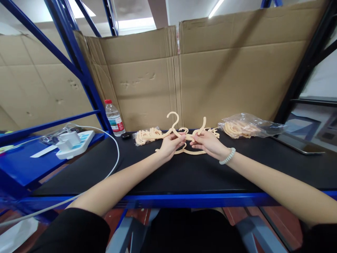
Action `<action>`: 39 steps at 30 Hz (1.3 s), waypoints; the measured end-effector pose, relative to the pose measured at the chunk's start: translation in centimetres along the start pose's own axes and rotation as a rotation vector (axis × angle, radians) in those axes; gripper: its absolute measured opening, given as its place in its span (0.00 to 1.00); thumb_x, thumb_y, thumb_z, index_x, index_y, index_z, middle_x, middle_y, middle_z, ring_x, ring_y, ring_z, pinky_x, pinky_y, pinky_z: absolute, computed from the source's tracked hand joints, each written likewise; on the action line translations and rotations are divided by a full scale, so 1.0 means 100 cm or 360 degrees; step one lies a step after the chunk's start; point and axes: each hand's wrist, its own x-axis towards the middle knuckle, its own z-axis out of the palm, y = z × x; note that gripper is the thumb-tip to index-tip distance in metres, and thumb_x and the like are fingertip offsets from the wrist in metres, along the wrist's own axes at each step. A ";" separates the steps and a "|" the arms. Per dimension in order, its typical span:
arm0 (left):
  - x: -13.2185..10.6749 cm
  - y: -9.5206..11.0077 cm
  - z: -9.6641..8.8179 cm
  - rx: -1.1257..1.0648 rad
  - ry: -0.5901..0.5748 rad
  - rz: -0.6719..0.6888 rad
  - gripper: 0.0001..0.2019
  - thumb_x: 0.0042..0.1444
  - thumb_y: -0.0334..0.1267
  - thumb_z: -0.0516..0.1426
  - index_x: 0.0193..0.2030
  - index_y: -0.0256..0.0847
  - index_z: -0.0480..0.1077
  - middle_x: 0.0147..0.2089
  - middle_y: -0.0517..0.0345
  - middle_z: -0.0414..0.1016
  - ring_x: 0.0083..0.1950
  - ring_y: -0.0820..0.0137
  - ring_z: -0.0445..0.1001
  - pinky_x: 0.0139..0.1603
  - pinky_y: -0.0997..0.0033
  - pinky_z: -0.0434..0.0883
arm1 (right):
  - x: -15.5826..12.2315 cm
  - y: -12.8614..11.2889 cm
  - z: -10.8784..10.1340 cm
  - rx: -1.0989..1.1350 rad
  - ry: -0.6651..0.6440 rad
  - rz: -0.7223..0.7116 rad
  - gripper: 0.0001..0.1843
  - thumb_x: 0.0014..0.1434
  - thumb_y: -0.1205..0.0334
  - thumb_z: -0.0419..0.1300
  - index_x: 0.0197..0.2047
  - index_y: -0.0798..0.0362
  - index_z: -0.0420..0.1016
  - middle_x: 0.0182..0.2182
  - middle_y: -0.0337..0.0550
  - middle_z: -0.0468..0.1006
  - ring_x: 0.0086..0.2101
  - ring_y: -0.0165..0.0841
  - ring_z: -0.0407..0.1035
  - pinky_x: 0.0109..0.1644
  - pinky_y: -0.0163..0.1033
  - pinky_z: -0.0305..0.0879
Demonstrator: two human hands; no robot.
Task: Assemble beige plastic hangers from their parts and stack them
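Left hand (168, 144): pinched closed on hanger (175, 123) | Right hand (207, 142): pinching hooked piece (204, 123), possibly second hanger | Axis: hanger lies crosswise, extending toward right hand.

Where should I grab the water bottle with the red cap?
Probably around the middle of the bottle, coming from the front. It stands upright, its body is wider than its cap, and the blue post on its left and cardboard behind crowd those sides. Mind the small black object by its base.
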 end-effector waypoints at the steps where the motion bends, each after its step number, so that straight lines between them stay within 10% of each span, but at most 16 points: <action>1: -0.001 -0.002 0.000 -0.0003 -0.0019 -0.0021 0.12 0.41 0.34 0.67 0.35 0.35 0.76 0.38 0.54 0.77 0.37 0.74 0.74 0.47 0.69 0.70 | -0.001 0.000 -0.001 -0.0059 0.0017 0.0004 0.08 0.52 0.64 0.64 0.28 0.54 0.69 0.29 0.38 0.71 0.33 0.28 0.69 0.37 0.34 0.69; 7: 0.001 -0.001 -0.007 -0.0033 -0.0004 0.0009 0.09 0.43 0.31 0.67 0.33 0.34 0.76 0.37 0.53 0.77 0.37 0.72 0.76 0.51 0.65 0.71 | 0.005 -0.007 -0.023 -0.0159 0.0210 -0.0098 0.09 0.51 0.62 0.65 0.28 0.56 0.69 0.26 0.36 0.68 0.25 0.22 0.60 0.25 0.28 0.58; 16: -0.001 0.000 -0.007 0.0060 0.0029 0.0140 0.10 0.42 0.32 0.67 0.33 0.33 0.75 0.35 0.53 0.77 0.36 0.71 0.77 0.50 0.64 0.72 | 0.011 -0.011 -0.051 0.0134 -0.0053 0.0212 0.07 0.52 0.76 0.61 0.30 0.55 0.71 0.33 0.39 0.71 0.32 0.24 0.68 0.40 0.28 0.69; 39: -0.011 0.003 0.002 0.0270 -0.0021 0.0333 0.13 0.39 0.39 0.68 0.33 0.36 0.77 0.38 0.52 0.79 0.38 0.66 0.77 0.48 0.61 0.72 | 0.007 -0.015 -0.045 0.0295 -0.0128 0.0519 0.08 0.59 0.76 0.54 0.34 0.58 0.72 0.38 0.48 0.77 0.39 0.31 0.75 0.50 0.36 0.72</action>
